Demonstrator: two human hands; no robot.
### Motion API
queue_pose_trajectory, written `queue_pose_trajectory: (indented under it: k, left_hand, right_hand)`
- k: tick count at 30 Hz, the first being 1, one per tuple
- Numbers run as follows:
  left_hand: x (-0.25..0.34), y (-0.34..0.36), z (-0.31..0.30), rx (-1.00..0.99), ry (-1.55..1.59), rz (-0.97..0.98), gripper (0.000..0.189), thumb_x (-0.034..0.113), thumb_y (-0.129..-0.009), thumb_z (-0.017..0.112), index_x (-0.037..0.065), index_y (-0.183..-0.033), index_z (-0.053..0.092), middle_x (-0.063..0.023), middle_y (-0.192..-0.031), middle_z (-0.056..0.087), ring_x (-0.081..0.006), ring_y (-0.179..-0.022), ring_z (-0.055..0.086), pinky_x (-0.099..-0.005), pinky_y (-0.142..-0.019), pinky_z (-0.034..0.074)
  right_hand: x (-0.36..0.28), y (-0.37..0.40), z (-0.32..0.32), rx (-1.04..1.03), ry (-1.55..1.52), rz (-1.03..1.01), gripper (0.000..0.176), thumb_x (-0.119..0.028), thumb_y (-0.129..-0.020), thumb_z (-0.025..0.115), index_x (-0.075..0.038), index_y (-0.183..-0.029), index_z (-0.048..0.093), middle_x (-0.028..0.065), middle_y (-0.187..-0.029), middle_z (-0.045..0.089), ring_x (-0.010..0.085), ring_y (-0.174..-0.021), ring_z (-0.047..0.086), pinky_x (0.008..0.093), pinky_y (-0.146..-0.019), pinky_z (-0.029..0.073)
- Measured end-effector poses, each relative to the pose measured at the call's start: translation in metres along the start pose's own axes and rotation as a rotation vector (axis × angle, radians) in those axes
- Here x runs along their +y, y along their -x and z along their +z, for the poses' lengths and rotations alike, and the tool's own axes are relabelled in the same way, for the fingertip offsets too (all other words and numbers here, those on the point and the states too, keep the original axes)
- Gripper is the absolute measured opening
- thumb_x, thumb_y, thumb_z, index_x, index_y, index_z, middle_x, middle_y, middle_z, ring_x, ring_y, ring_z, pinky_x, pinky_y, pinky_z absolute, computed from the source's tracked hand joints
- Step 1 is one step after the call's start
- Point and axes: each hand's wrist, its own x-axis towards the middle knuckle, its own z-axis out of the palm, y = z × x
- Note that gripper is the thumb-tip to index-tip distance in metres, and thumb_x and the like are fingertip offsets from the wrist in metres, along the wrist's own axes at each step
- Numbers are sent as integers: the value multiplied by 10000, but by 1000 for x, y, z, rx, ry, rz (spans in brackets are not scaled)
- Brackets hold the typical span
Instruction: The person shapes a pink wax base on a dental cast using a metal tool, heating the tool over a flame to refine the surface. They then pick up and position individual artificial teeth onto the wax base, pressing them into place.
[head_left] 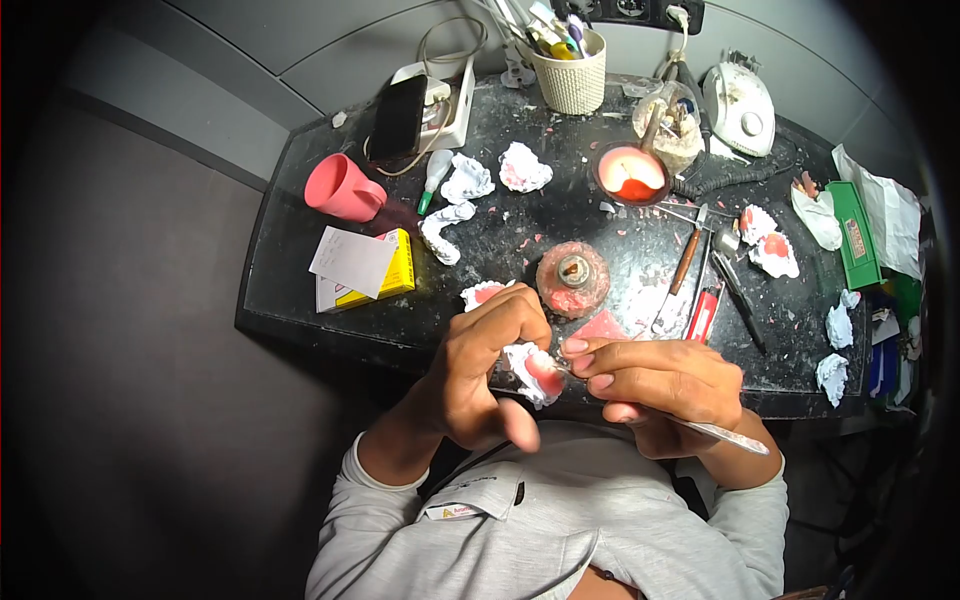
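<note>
Close to my body, my left hand (480, 365) grips a white plaster dental cast (541, 376) with pink wax on it; its fingers are bent round the cast and the thumb sticks out. My right hand (665, 385) pinches a slim metal carving tool (735, 438). The tool's working end is at the cast's upper right edge, partly hidden by the fingertips. Just beyond the hands lies a piece of pink wax sheet (602, 327). A wax-spattered spirit burner (572, 282) stands behind it, and another cast (482, 293) with pink wax peeks out behind my left hand.
A pan of melted red wax (632, 178) sits at the back. Right of centre lie a wooden-handled knife (686, 262), a red cutter (704, 315) and more casts (772, 250). Leftward are a pink mug (342, 188), a yellow box (402, 265) and a phone (397, 118).
</note>
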Motion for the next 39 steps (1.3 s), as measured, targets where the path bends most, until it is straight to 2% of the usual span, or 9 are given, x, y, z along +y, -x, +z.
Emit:
queue_pose_trajectory:
  k: [1, 2, 3, 4, 10, 23, 25, 37, 39]
  left_hand:
    - [1, 0, 0, -1, 0, 0, 703, 695, -766, 796, 37, -829, 558, -70, -761, 561, -174, -678, 494, -326, -662, 398]
    - [6, -4, 2, -35, -83, 37, 643, 586, -739, 865, 28, -831, 560, -70, -764, 544, -193, -671, 505, -340, -632, 407]
    - [11, -7, 3, -69, -165, 74, 602, 476, -712, 935, 19, -833, 562, -71, -767, 528, -213, -664, 517, -354, -602, 416]
    - [12, -10, 4, -73, -147, 90, 496, 226, -652, 981, 30, -823, 559, -65, -769, 525, -205, -666, 522, -344, -597, 414]
    - [10, -12, 11, -65, -78, 108, 382, 44, -649, 896, 27, -830, 561, -79, -781, 537, -209, -675, 534, -347, -604, 418]
    - [8, -9, 15, -87, -47, 97, 378, 25, -642, 851, 24, -839, 529, -85, -783, 508, -227, -683, 507, -359, -627, 421]
    - [6, -9, 13, -117, -23, 76, 387, 19, -638, 839, 29, -851, 516, -88, -793, 509, -228, -701, 507, -360, -642, 421]
    - [6, -3, 11, -172, 246, -111, 422, 66, -648, 853, 61, -867, 492, -80, -852, 501, -177, -749, 473, -326, -665, 385]
    - [3, -7, 9, -186, 208, -51, 407, 81, -667, 846, 47, -881, 501, -93, -861, 507, -187, -756, 482, -322, -671, 391]
  right_hand:
    - [-1, 0, 0, -6, -9, 17, 125, -46, -950, 706, 75, -969, 684, 219, -943, 738, 338, -917, 768, 472, -835, 644]
    - [0, 1, 0, -6, -9, 18, 125, -46, -950, 706, 75, -969, 684, 219, -943, 738, 338, -917, 768, 472, -835, 644]
    - [2, 3, 0, 6, 11, 4, 167, -64, -905, 759, 43, -1017, 698, 189, -989, 751, 316, -968, 766, 409, -802, 642]
    - [3, 4, 1, 17, 31, -9, 246, -83, -859, 812, 11, -1064, 712, 160, -1035, 764, 294, -1020, 763, 345, -769, 640]
    - [0, -1, -3, -26, 105, -23, 233, -88, -843, 832, -10, -1037, 728, 114, -1011, 765, 305, -1078, 748, 342, -787, 628]
    - [-1, -1, -2, -30, -18, 41, 187, 3, -843, 797, 27, -1011, 718, 149, -962, 753, 353, -1063, 746, 393, -784, 642]
    - [-2, -2, -1, -1, -88, 87, 79, -5, -904, 712, 46, -960, 694, 179, -915, 746, 377, -1005, 755, 468, -882, 627]
    - [-4, -2, -3, -27, -104, 127, 80, -20, -916, 711, 58, -916, 692, 191, -897, 743, 388, -982, 759, 470, -871, 624]
    - [-1, 0, -4, -7, -103, 119, 79, 6, -902, 724, 55, -957, 697, 187, -928, 748, 376, -997, 757, 435, -843, 629]
